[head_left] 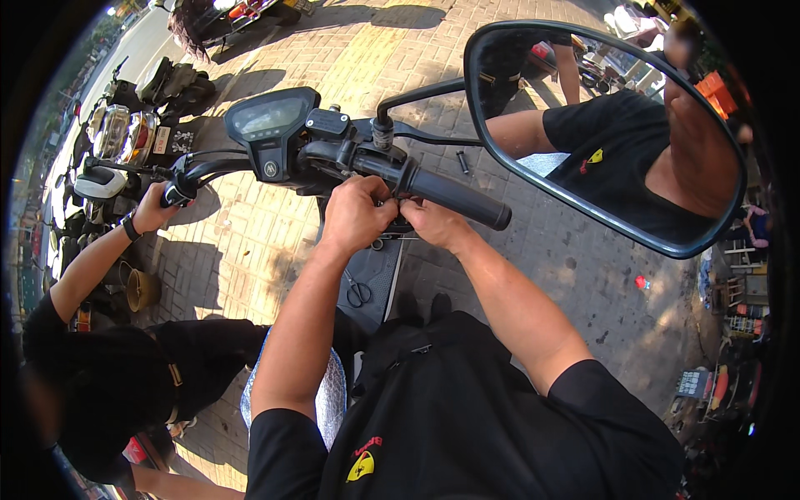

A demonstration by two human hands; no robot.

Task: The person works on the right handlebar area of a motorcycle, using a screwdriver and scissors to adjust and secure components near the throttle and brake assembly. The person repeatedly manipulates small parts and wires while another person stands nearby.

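Observation:
Both my hands meet under the right side of a scooter's handlebar, beside the black rubber grip (462,198). My left hand (358,210) is closed in a pinch just below the switch housing (385,160). Close to it, my right hand (433,222) also has its fingers pressed together, under the inner end of the grip. What the fingertips hold is hidden by the hands and the bar. Just ahead of them sits the black brake fluid reservoir (329,123), and left of that the dashboard (271,125). Black-handled scissors (358,292) lie on the grey footboard (371,268).
A large mirror (600,142) juts out to the right on a black stem. On the left, a co-worker's hand (157,208) holds the other handlebar end. Parked scooters (125,133) stand farther left. A small dark cylindrical piece (463,162) lies on the paving.

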